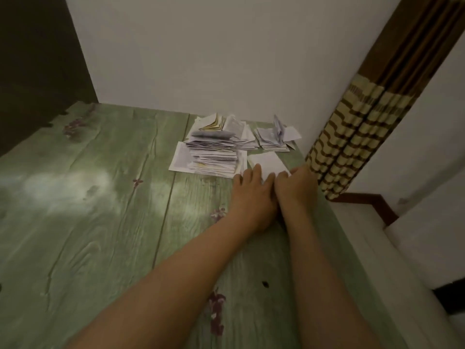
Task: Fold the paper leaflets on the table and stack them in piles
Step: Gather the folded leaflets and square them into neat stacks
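Note:
A white paper leaflet (pixel 267 161) lies flat on the green table (pixel 100 197) near its far right corner. My left hand (pixel 253 195) and my right hand (pixel 295 187) rest side by side on the leaflet's near edge, fingers pressing down on the paper. Just left of the leaflet stands a tall pile of folded leaflets (pixel 214 154). Behind it sit a lower pile (pixel 273 138) to the right and a loose heap of folded papers (pixel 221 124) against the wall.
The table has a green wood-grain cover with small purple flowers. A brown and cream patterned curtain (pixel 352 137) hangs right beside the table's right corner. A white wall (pixel 201 59) runs along the back edge. The table's right edge (pixel 357 238) drops off close to my right arm.

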